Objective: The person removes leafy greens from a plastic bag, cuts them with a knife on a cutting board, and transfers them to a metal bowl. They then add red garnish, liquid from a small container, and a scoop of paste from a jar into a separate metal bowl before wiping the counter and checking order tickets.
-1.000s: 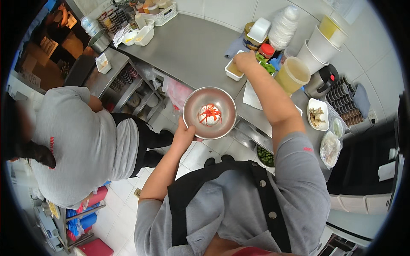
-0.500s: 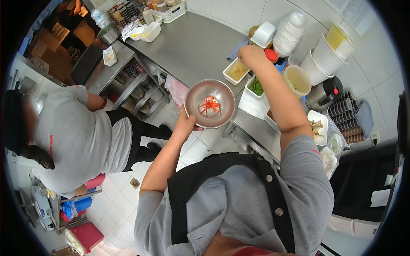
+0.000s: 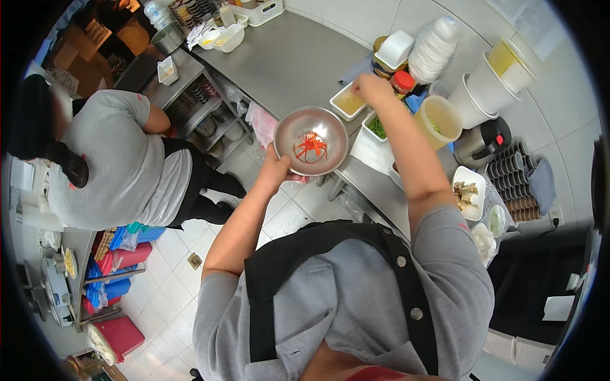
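Note:
My left hand grips the rim of a round metal bowl, thumb at the edge and fingers beneath. Thin orange-red strips lie in the bottom of the bowl. My right hand, its fingers curled together, is at the far right edge of a white rectangular container of pale yellow shreds. Whatever its fingertips hold is hidden. Just nearer stands another white container with green leaves, partly covered by my right forearm.
A steel counter runs along the tiled wall. A red-lidded jar, stacked white bowls, a translucent tub and a thermal jug crowd its right part. A co-worker stands at the left, beside steel shelves.
My right hand has dipped slightly lower beside the container of yellow shreds. The bowl has shifted a little toward the counter. The co-worker has moved nearer the shelves.

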A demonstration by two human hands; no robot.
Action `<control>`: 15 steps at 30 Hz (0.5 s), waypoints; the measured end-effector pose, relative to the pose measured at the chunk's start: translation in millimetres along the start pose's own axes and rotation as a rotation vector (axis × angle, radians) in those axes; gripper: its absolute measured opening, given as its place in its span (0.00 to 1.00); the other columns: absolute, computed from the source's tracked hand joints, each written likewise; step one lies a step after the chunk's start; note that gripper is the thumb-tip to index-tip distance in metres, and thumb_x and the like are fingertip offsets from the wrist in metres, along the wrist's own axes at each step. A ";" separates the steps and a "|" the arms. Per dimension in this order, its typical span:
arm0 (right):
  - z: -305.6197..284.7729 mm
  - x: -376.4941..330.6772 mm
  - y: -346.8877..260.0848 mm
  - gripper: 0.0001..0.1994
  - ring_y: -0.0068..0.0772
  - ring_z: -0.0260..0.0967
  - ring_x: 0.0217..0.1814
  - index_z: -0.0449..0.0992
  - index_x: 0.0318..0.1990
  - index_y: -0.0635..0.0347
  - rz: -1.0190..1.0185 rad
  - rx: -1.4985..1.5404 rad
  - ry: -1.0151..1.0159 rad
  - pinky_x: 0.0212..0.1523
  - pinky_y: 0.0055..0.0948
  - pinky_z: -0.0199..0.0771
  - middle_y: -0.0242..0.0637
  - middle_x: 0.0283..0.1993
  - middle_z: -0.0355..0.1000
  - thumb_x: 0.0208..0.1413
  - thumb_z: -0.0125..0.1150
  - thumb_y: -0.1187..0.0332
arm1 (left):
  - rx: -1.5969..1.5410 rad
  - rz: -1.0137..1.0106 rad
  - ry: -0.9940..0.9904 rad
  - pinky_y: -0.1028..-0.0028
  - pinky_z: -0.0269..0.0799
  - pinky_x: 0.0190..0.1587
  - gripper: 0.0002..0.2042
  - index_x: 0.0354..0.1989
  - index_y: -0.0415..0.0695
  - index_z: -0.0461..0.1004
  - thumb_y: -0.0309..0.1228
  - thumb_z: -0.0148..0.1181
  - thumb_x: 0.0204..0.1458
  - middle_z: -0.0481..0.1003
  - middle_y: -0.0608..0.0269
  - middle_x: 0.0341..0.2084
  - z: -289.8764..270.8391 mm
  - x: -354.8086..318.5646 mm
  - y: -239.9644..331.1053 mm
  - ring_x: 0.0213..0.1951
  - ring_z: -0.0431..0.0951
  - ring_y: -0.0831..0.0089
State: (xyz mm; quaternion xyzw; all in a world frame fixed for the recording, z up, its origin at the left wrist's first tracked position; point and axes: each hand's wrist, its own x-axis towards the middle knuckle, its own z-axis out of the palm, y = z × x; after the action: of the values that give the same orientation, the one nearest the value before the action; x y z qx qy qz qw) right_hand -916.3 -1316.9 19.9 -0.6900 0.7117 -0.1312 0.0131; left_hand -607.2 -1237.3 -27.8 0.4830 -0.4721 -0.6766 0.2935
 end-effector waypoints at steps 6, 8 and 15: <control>-41.9 -1.4 -23.4 0.09 0.46 0.73 0.42 0.80 0.38 0.51 0.055 0.128 0.051 0.43 0.40 0.73 0.44 0.37 0.76 0.51 0.57 0.64 | -0.013 0.031 0.027 0.71 0.81 0.24 0.24 0.58 0.33 0.45 0.20 0.40 0.51 0.68 0.36 0.42 -1.2 3.0 7.5 0.27 0.80 0.56; -60.1 -5.0 -30.1 0.10 0.47 0.73 0.42 0.80 0.38 0.52 0.054 0.178 0.074 0.43 0.40 0.73 0.44 0.36 0.76 0.52 0.56 0.64 | -0.004 0.034 0.020 0.71 0.81 0.24 0.24 0.58 0.33 0.45 0.21 0.40 0.51 0.67 0.36 0.43 -3.8 7.0 9.5 0.28 0.80 0.56; -30.5 -9.5 -10.5 0.09 0.48 0.73 0.39 0.79 0.37 0.56 0.051 0.232 0.005 0.42 0.40 0.72 0.47 0.35 0.76 0.51 0.57 0.66 | 0.029 0.022 0.013 0.71 0.82 0.28 0.28 0.61 0.36 0.46 0.23 0.44 0.50 0.68 0.45 0.45 1.8 14.4 10.6 0.35 0.79 0.62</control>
State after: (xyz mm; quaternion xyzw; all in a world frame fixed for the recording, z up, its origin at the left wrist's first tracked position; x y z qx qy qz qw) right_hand -911.6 -1302.5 49.9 -0.6651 0.7093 -0.2138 0.0945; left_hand -614.7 -1253.0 -23.3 0.4862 -0.4853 -0.6632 0.2970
